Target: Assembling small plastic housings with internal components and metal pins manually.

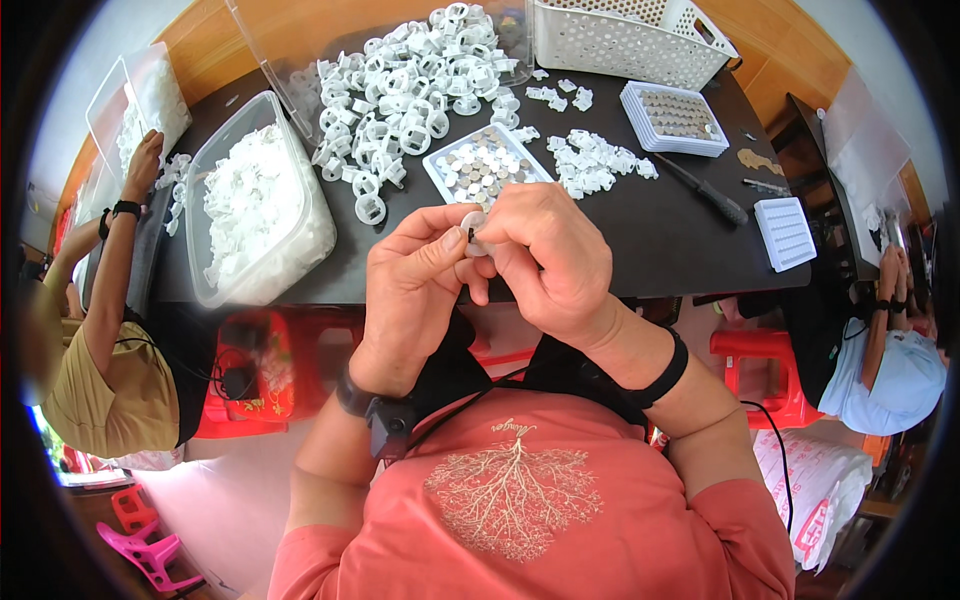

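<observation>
My left hand (420, 265) pinches a small translucent white plastic part (474, 222) between thumb and fingers, in front of my chest near the table edge. A dark spot shows in the part's middle. My right hand (555, 250) is closed against the same part, its fingertips partly hidden, so what they grip does not show. Just beyond my hands lies a shallow white tray (436, 170) of small round silvery discs. Behind it spreads a heap of white ring-shaped plastic parts (400, 90). Small clear plastic pieces (597, 162) lie to the right of the tray.
A clear tub (318, 235) of white pieces stands left. On the right are stacked trays (680, 140), a dark-handled screwdriver (715, 195) and a small white tray (785, 233). A perforated white basket (630, 45) stands behind. Co-workers sit at both sides, one reaching (145, 165) into a bin.
</observation>
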`<state>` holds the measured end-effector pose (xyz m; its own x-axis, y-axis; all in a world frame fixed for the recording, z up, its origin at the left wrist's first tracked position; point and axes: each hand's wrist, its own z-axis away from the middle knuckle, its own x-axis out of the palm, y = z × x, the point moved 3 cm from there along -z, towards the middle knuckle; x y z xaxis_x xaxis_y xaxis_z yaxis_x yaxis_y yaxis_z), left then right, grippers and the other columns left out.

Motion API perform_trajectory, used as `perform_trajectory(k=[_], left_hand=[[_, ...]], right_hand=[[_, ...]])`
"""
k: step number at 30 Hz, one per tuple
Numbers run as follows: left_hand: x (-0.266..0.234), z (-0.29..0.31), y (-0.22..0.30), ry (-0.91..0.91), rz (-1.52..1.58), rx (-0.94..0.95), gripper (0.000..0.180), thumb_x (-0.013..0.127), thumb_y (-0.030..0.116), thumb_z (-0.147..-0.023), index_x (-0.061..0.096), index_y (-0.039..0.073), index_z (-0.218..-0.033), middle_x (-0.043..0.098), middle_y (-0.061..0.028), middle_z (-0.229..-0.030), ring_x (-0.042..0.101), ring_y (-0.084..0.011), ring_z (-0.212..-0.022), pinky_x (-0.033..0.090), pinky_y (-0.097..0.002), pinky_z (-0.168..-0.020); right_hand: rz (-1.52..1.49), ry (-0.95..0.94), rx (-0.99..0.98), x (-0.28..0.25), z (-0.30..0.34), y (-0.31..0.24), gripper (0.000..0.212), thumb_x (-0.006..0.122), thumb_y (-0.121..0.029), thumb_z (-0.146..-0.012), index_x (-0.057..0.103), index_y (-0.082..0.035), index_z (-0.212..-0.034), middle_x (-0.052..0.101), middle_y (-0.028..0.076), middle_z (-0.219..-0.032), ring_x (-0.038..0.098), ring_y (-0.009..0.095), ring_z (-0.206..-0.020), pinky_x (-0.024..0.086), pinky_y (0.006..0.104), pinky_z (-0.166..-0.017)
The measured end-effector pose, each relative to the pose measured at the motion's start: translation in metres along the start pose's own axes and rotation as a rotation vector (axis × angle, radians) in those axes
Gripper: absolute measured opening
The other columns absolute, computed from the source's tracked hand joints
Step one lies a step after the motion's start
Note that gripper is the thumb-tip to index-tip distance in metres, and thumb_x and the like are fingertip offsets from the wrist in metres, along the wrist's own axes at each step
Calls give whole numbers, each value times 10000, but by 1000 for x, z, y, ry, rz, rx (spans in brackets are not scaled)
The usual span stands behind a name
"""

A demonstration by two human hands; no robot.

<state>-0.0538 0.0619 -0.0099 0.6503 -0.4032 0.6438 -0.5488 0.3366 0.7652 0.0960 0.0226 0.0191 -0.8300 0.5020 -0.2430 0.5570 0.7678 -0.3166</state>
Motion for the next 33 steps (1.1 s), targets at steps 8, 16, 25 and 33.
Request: perform_trajectory(k=[8, 16, 25, 33], left_hand=[[0, 0, -1, -7, -16, 10, 256, 633, 108, -975, 622, -61, -1167, 697, -157, -995, 703, -221, -796, 555, -302, -582], [-2, 0, 0, -1, -11, 12, 270, 616, 119, -985, 612, -73, -1175, 687, -169, -1008, 697, -237, -786, 558, -317, -583], [0, 1, -1, 13, -84, 38, 308, 624, 133, -979, 588, -70, -1208, 686, -172, -1007, 697, -237, -792, 564, -312, -569], [15, -1, 4, 14, -114, 95, 241, 627, 42, -956, 618, -78, -1165, 689, -163, -992, 693, -227, -767, 568, -318, -590]], right_hand=[[-122, -22, 196, -1, 3, 0, 262, 620, 126, -770, 632, -52, -962, 639, 99, -861, 626, 269, -775, 502, 347, -700], [-163, 3, 319, -13, 0, 5, 185, 648, 111, -789, 641, -18, -920, 643, 100, -860, 634, 251, -756, 518, 332, -676], [-120, -78, 392, -10, 2, 0, 146, 682, 73, -768, 648, -38, -857, 608, 77, -798, 619, 256, -720, 502, 355, -631], [-259, -49, 501, -17, 5, 1, 123, 661, 80, -811, 647, -15, -888, 614, 83, -833, 640, 208, -718, 511, 312, -643]])
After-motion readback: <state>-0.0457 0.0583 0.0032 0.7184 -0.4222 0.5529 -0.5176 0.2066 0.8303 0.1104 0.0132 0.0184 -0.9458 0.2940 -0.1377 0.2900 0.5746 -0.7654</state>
